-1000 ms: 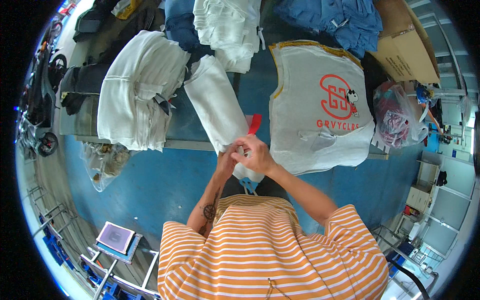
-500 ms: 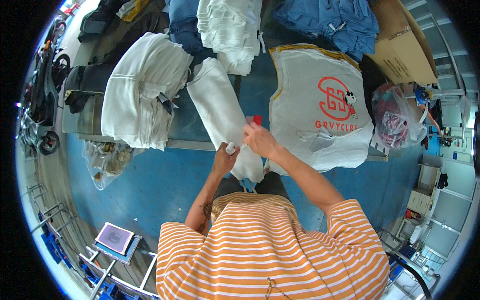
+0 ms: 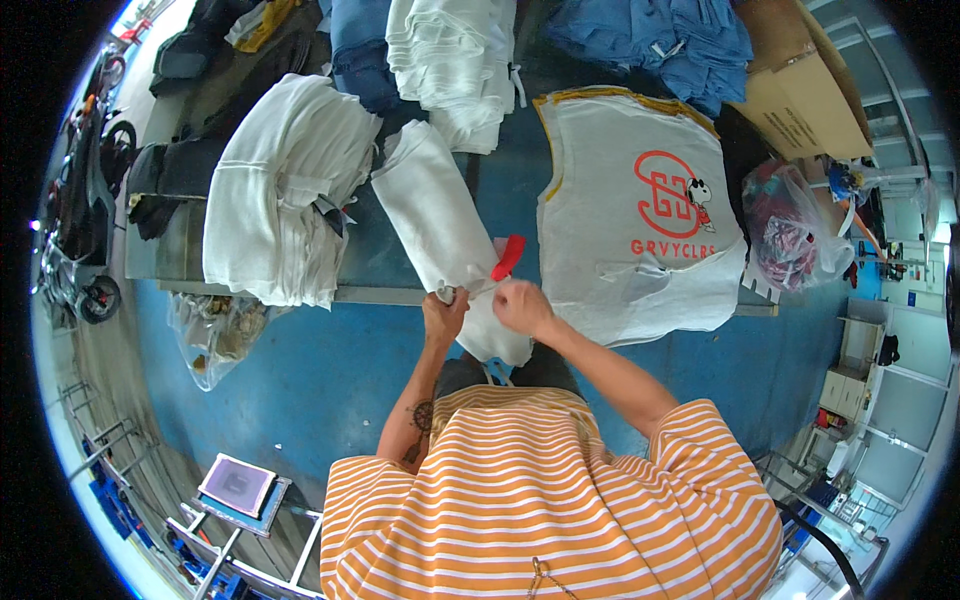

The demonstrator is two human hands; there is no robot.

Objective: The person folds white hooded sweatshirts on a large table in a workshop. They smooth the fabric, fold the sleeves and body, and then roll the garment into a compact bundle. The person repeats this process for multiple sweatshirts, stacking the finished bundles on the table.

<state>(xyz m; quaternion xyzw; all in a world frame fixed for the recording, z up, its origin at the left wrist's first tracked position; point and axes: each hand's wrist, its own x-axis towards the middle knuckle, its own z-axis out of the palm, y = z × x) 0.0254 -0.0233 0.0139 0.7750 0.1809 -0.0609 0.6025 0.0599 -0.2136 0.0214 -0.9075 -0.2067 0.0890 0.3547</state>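
A long, narrow white folded cloth piece point(image 3: 428, 205) lies slantwise over the table's near edge, its lower end hanging toward me. My left hand point(image 3: 444, 318) is closed at its left edge, around a small whitish roll point(image 3: 446, 293). On the right edge, my right hand point(image 3: 523, 306) is curled, slightly blurred; what its fingers pinch is hidden. A pale thin strip point(image 3: 482, 286) crosses the cloth between both hands. Just above the right hand, a red strip point(image 3: 509, 257) sticks up. To the right lies a white garment panel point(image 3: 600, 170) with a red print and mustard edging.
A stack of white garments point(image 3: 270, 190) overhangs the table edge at left. Behind are more white garments point(image 3: 440, 60), blue garments point(image 3: 650, 50) and a cardboard box point(image 3: 805, 105). Plastic bags hang at left point(image 3: 215, 335) and right point(image 3: 795, 235).
My right hand has moved slightly right and down, closing into a curl. The red strip now stands up more visibly. My left hand has shifted a little left with the small roll.
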